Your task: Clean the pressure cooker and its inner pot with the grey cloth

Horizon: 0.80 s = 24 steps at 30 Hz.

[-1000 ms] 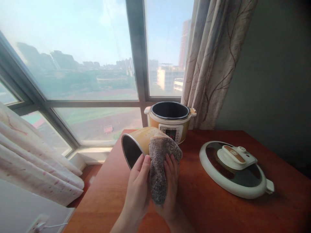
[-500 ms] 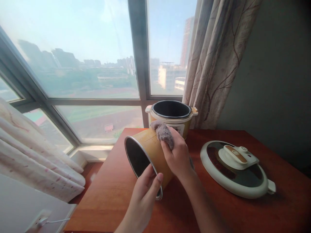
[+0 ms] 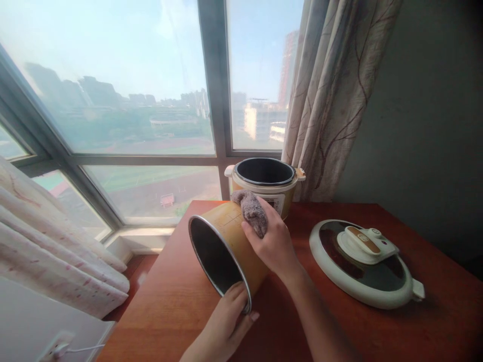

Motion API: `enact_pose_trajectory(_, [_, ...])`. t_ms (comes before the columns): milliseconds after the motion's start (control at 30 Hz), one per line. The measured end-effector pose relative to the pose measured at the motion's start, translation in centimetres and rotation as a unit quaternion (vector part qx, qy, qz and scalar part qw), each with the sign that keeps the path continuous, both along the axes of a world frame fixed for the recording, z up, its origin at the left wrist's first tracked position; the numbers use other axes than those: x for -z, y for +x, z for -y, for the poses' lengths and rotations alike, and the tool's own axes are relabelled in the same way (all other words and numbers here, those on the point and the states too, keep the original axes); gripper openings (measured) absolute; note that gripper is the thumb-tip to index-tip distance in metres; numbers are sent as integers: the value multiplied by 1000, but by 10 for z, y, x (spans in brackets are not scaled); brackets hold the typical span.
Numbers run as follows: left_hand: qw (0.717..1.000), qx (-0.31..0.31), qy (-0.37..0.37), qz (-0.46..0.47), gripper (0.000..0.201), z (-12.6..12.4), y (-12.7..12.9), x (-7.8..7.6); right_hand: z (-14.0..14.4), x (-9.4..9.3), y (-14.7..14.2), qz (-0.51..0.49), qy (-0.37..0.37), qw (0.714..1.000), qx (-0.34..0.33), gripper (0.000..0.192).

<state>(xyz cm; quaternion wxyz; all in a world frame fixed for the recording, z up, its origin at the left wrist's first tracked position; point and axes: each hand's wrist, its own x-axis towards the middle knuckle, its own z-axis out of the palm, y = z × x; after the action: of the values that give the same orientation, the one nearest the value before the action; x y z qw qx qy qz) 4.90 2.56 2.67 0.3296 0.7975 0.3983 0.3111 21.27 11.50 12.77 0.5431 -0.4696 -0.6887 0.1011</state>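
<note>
A yellow inner pot (image 3: 234,229) with a dark inside and a silver rim is tilted on its side, its mouth toward the lower left. My left hand (image 3: 228,319) grips the lower rim, fingers inside the mouth and thumb outside. My right hand (image 3: 273,239) is closed round a grey cloth (image 3: 253,211) and presses it on the pot's upper outer wall. Behind the pot stands a pressure cooker body (image 3: 260,187), upright and open at the top, its front partly hidden by the cloth and hand.
A round cooker lid (image 3: 358,264) with a white rim and handle lies on the right of the brown table (image 3: 158,296). Windows (image 3: 139,125) and a patterned curtain (image 3: 320,120) are at the back. Another curtain (image 3: 56,241) hangs at the left, above a plugged-in cord (image 3: 81,348).
My left hand has slid lower along the rim, its thumb now beneath it. The pot has turned slightly, its mouth shifting a little left and down. The cloth remains against the wall.
</note>
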Motion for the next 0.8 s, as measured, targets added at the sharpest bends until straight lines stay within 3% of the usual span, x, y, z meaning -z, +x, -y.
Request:
enact_pose_trajectory(133, [999, -19, -4, 32, 41, -1, -1, 13, 4, 10, 2, 6, 46, 998, -34, 55])
enact_pose_trajectory(267, [984, -96, -64, 136, 49, -2, 2, 17, 21, 28, 0, 45, 91, 991, -93, 56])
enact_pose_trajectory(433, [928, -179, -153, 290, 57, -6, 4, -11, 58, 74, -10, 83, 100, 985, -110, 61])
enact_pose_trajectory(600, [872, -185, -223, 395, 60, -6, 15, -38, 79, 123, -21, 90, 122, 988, -18, 70])
enact_pose_trajectory(700, [863, -187, -236, 407, 64, -1, 19, -33, 75, 124, -19, 100, 141, 985, 20, 74])
enact_pose_trajectory(800, [862, -189, -243, 402, 64, 2, 18, -20, 62, 97, -11, 121, 162, 979, 20, 70])
